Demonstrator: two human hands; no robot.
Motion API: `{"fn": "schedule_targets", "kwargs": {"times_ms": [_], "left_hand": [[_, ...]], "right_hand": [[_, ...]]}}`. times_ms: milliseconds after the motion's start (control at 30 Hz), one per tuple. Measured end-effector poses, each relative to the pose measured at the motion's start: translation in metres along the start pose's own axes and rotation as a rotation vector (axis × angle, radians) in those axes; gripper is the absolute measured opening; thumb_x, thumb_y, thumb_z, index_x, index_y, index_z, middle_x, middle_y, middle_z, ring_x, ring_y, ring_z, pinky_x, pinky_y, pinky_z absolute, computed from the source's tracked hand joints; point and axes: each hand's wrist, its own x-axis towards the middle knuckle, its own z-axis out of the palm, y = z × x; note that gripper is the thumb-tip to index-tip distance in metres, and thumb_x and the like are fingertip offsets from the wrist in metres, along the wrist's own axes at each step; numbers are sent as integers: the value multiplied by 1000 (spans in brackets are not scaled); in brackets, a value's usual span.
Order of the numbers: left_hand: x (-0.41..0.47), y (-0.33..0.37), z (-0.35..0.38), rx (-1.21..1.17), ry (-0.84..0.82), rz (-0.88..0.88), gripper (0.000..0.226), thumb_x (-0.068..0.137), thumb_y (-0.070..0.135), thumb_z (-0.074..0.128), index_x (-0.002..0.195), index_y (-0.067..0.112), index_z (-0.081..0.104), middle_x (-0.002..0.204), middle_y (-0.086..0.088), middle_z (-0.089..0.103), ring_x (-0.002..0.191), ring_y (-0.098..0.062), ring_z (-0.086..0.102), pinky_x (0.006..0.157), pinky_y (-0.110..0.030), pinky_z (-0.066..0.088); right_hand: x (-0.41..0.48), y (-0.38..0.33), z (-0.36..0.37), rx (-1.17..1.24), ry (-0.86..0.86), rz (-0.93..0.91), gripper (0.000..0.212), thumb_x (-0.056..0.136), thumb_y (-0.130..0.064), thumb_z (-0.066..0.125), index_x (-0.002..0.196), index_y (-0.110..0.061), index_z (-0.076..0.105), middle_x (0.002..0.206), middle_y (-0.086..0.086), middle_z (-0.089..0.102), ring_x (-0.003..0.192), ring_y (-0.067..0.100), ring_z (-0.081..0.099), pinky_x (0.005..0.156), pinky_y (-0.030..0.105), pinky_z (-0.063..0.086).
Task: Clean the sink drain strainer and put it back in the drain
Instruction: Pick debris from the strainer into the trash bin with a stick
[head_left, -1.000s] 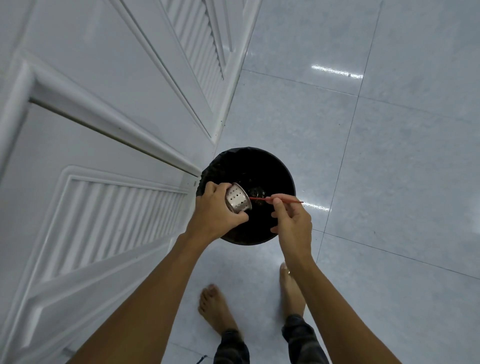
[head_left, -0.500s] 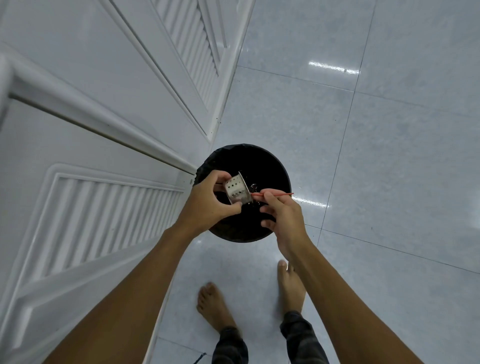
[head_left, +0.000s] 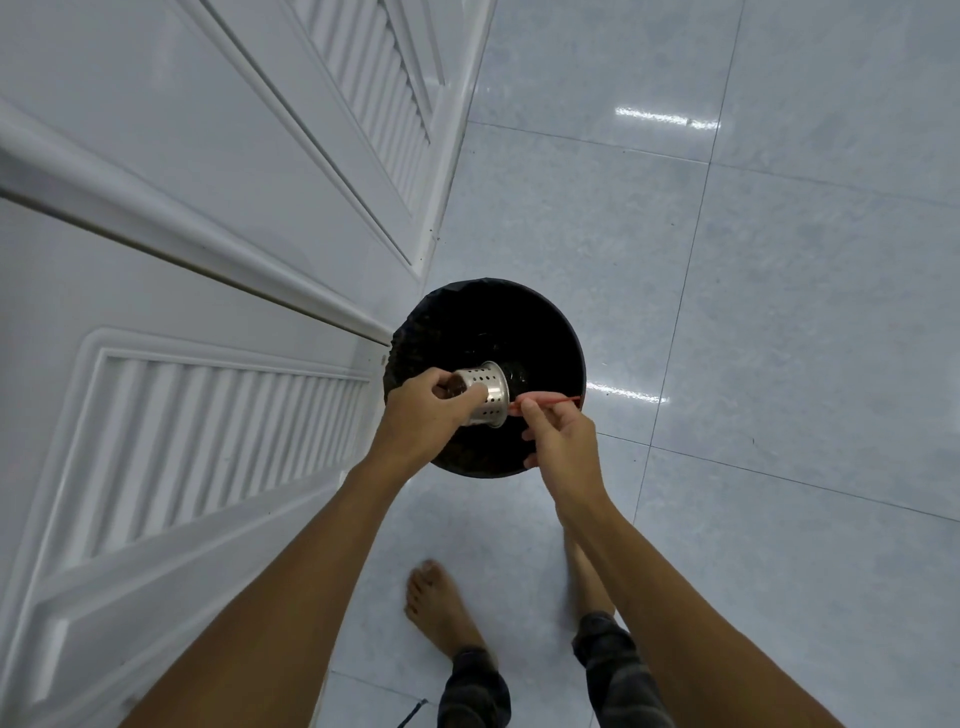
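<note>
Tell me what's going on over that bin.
A person stands barefoot over a black bin on the tiled floor. The left hand holds a perforated metal sink strainer on its side above the bin's opening. The right hand pinches a thin red stick, its tip at the strainer's rim. The strainer is still being cleaned, not back in the drain.

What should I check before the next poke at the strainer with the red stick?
1. Strainer gripped firmly: ok, left hand wraps its closed end.
2. Strainer over the bin, so scraps fall in: ok.
3. Open rim turned toward the stick: ok, it faces right.
4. Red stick held securely: ok, pinched in the right hand.
5. Stick tip inside the strainer: cannot tell, the tip sits at the rim.
6. Strainer free of residue: cannot tell, its inside is hidden.
</note>
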Motion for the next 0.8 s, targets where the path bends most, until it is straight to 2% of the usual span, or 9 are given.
{"fn": "schedule_targets", "kwargs": {"times_ms": [100,167,233,300,367,433,567,667,800], "left_hand": [[2,1,0,-1,10,-17,34,79,58,67,101,33,64,93,19,66,85,-2,66,54,-3,46],[4,0,0,9,27,-32,34,78,59,67,100,33,64,92,19,66,85,-2,65,54,-5,46],[5,1,1,25,32,-28,33,81,58,68,101,32,64,92,20,66,85,-2,65,56,-7,47],[5,3,5,32,26,-9,32,83,57,68,102,32,64,92,21,65,86,-2,66,56,-6,46],[4,4,5,25,14,-2,35,81,58,69,104,32,64,92,22,64,85,-1,65,55,-3,46],[3,4,5,8,23,-9,44,75,62,68,107,33,61,93,23,62,86,0,63,56,-1,45],[2,4,10,45,46,-4,43,82,57,71,114,32,60,97,21,59,87,3,61,55,-5,46],[-1,5,14,39,44,6,49,79,53,78,118,31,57,103,18,57,85,4,58,56,-3,46],[-8,1,18,38,135,-8,72,68,39,88,126,24,47,121,3,52,103,-12,57,80,-23,54]], "right_hand": [[6,-1,-5,-81,162,-29,13,104,-27,57,99,-31,68,100,-3,75,100,19,69,83,41,62],[8,-5,-9,17,150,-43,13,104,-28,57,98,-32,68,94,-6,76,92,18,69,70,31,62],[6,-9,-6,21,16,-49,12,103,-28,58,102,-29,70,92,-9,76,86,14,67,61,22,57],[5,-9,-3,-79,-15,-55,13,103,-28,59,105,-26,71,95,-6,76,91,15,68,70,29,60],[8,-13,-4,-112,139,-36,15,104,-28,58,107,-24,72,100,-1,75,100,20,69,87,43,61],[12,-14,-7,-34,204,-15,12,104,-29,58,103,-29,70,102,-1,76,102,22,69,91,47,60],[6,-12,0,-51,78,-42,12,102,-32,60,105,-30,72,101,-6,77,100,15,69,88,35,58],[7,-12,0,-190,247,-58,19,104,-30,57,113,-23,73,102,-5,74,103,14,68,86,25,56],[5,-14,-7,-97,219,-54,15,103,-33,57,106,-28,72,98,-7,73,100,15,69,89,39,60]]}}
